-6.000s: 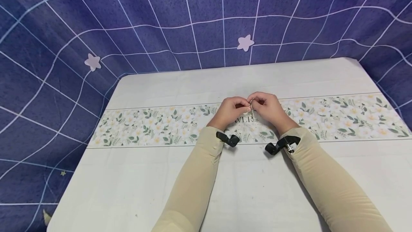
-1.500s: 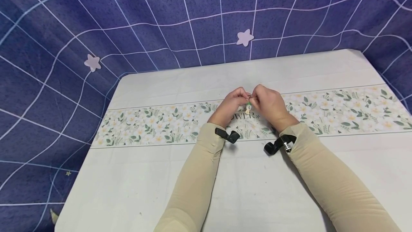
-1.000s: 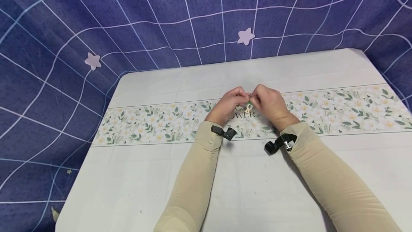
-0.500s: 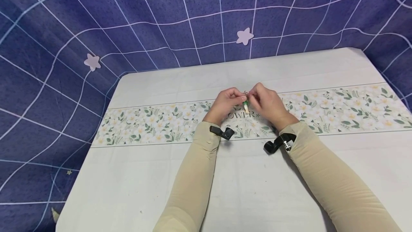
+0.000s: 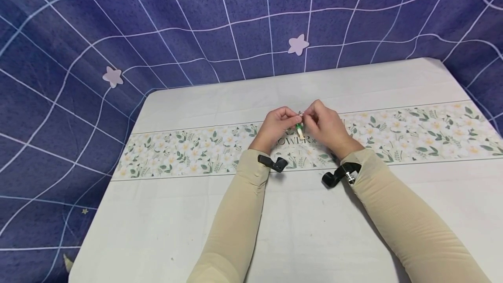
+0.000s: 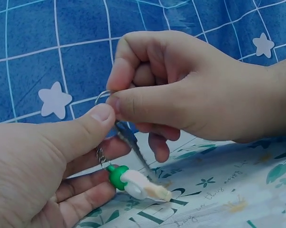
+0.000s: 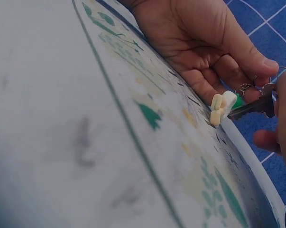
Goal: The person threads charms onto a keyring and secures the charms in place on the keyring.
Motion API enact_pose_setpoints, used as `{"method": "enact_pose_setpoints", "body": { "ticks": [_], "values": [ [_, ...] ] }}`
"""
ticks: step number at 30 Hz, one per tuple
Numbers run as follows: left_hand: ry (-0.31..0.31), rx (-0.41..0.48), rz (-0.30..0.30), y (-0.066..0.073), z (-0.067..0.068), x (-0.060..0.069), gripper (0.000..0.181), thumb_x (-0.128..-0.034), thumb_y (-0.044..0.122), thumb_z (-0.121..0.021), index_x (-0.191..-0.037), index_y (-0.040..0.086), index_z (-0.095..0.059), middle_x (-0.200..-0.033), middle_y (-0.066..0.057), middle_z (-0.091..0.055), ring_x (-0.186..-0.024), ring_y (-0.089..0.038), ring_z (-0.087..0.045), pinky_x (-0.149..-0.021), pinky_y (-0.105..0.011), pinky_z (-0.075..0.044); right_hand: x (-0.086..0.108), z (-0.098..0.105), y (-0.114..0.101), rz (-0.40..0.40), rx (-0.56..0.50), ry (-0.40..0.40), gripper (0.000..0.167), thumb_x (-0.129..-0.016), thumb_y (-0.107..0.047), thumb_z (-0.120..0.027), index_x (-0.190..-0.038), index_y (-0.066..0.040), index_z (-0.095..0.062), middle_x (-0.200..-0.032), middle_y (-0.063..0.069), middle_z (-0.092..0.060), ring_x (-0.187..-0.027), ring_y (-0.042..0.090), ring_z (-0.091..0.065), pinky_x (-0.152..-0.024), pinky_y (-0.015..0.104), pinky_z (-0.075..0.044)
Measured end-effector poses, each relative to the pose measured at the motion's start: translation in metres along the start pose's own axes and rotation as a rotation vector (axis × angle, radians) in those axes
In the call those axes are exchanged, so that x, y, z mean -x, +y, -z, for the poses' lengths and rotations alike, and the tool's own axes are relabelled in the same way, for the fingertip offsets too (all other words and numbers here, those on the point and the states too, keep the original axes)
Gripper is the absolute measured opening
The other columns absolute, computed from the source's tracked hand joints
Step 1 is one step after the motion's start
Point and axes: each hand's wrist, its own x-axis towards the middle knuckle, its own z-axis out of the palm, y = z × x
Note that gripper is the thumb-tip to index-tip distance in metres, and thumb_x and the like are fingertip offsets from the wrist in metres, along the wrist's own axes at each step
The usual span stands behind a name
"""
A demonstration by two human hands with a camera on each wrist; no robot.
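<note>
My left hand (image 5: 273, 128) pinches a thin metal key ring (image 6: 101, 95) between thumb and forefinger. Opposite it, my right hand (image 5: 328, 125) pinches the same ring with thumb and forefinger, the tips of both hands nearly meeting. A key (image 6: 135, 149) points downward from under the right thumb, its head partly covered. From a short metal chain (image 6: 100, 156) by the left fingers hangs a small charm (image 6: 133, 183), green on top, white and cream below. In the right wrist view the charm (image 7: 222, 108) overlaps the tip of the key (image 7: 254, 109).
Beneath the hands lies a white tablecloth (image 5: 157, 222) with a printed floral band (image 5: 188, 152) and lettering. A blue curtain (image 5: 180, 43) with pale grid lines and stars stands behind and at the left. Each wrist carries a black camera mount (image 5: 275, 163).
The green and white charm has come into sight below the fingers since the earliest frame. In the last second both hands have shifted slightly left, and the charm has turned.
</note>
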Motion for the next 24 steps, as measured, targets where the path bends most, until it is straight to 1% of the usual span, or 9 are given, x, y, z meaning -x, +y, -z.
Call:
{"method": "enact_pose_setpoints", "body": {
  "ticks": [2, 5, 7, 9, 11, 15, 18, 22, 24],
  "values": [
    [-0.022, -0.003, -0.017, -0.0005, 0.0006, 0.0, 0.011, -0.0934, 0.009, -0.073, -0.1, 0.001, -0.07, -0.088, -0.001, -0.072, -0.081, -0.012, -0.065, -0.074, -0.025, -0.05, 0.0001, -0.0005, 0.0, -0.042, -0.029, 0.026, 0.005, -0.098, -0.008, -0.055, -0.099, -0.004, -0.053, -0.074, 0.007, -0.064, -0.058, 0.014, -0.048, -0.054, 0.03, -0.038],
    [-0.053, -0.007, -0.06, -0.0009, 0.0011, 0.0005, 0.013, -0.0936, 0.005, -0.071, -0.105, 0.0, -0.07, -0.099, -0.006, -0.075, -0.092, -0.014, -0.069, -0.082, -0.026, -0.053, -0.0003, -0.0008, 0.0, -0.058, -0.049, 0.074, 0.005, -0.095, -0.004, -0.058, -0.098, -0.004, -0.053, -0.071, 0.007, -0.063, -0.057, 0.013, -0.047, -0.054, 0.027, -0.037],
    [-0.065, -0.017, -0.092, -0.001, 0.001, 0.0012, 0.013, -0.0937, 0.002, -0.07, -0.106, -0.001, -0.07, -0.102, -0.01, -0.075, -0.097, -0.016, -0.071, -0.087, -0.028, -0.054, -0.0006, -0.0008, -0.0002, -0.055, -0.051, 0.093, 0.007, -0.094, -0.002, -0.058, -0.097, -0.004, -0.053, -0.07, 0.007, -0.063, -0.057, 0.013, -0.046, -0.054, 0.026, -0.036],
    [-0.071, -0.025, -0.114, -0.0007, 0.0005, 0.0024, 0.013, -0.0938, 0.001, -0.07, -0.106, -0.003, -0.07, -0.102, -0.012, -0.075, -0.098, -0.018, -0.071, -0.089, -0.03, -0.054, -0.0007, -0.0004, -0.0007, -0.057, -0.056, 0.1, 0.007, -0.094, -0.002, -0.058, -0.096, -0.004, -0.053, -0.069, 0.006, -0.062, -0.057, 0.012, -0.046, -0.054, 0.026, -0.035],
    [-0.066, -0.044, -0.13, -0.0006, 0.0002, 0.0031, 0.012, -0.094, 0.002, -0.07, -0.106, -0.002, -0.071, -0.101, -0.011, -0.075, -0.096, -0.017, -0.071, -0.089, -0.03, -0.054, -0.0008, -0.0003, -0.0011, -0.064, -0.061, 0.101, 0.006, -0.094, -0.002, -0.058, -0.096, -0.004, -0.053, -0.069, 0.006, -0.061, -0.057, 0.012, -0.045, -0.054, 0.026, -0.035],
    [-0.034, -0.13, -0.156, -0.0002, 0.0003, 0.0034, 0.011, -0.094, 0.007, -0.072, -0.103, 0.001, -0.073, -0.099, -0.007, -0.073, -0.09, -0.013, -0.067, -0.084, -0.026, -0.053, -0.0009, -0.0005, -0.0011, -0.081, -0.064, 0.096, 0.007, -0.095, -0.002, -0.059, -0.097, -0.004, -0.052, -0.07, 0.007, -0.062, -0.059, 0.013, -0.046, -0.056, 0.027, -0.036],
    [-0.018, -0.199, -0.173, 0.0007, 0.0008, 0.0036, 0.01, -0.0939, 0.009, -0.072, -0.102, 0.003, -0.073, -0.102, -0.007, -0.072, -0.089, -0.013, -0.065, -0.081, -0.024, -0.051, -0.001, -0.0005, -0.0009, -0.084, -0.064, 0.086, 0.007, -0.095, -0.001, -0.059, -0.096, -0.004, -0.052, -0.072, 0.008, -0.063, -0.06, 0.014, -0.047, -0.056, 0.028, -0.037],
    [-0.007, -0.229, -0.189, 0.001, 0.0009, 0.004, 0.008, -0.0936, 0.007, -0.072, -0.1, 0.001, -0.073, -0.107, -0.009, -0.072, -0.093, -0.013, -0.065, -0.084, -0.024, -0.051, -0.0008, -0.0003, -0.001, -0.07, -0.061, 0.057, 0.007, -0.095, -0.003, -0.059, -0.097, -0.003, -0.053, -0.075, 0.009, -0.064, -0.06, 0.016, -0.05, -0.057, 0.029, -0.039],
    [0.001, -0.231, -0.193, 0.0001, 0.0008, 0.0036, 0.008, -0.0932, 0.006, -0.072, -0.099, 0.001, -0.073, -0.106, -0.01, -0.072, -0.093, -0.014, -0.065, -0.084, -0.024, -0.051, -0.0006, 0.0, -0.0013, -0.056, -0.056, 0.042, 0.005, -0.096, -0.006, -0.058, -0.098, -0.003, -0.054, -0.075, 0.009, -0.064, -0.061, 0.016, -0.05, -0.057, 0.03, -0.04]
  ]
}}
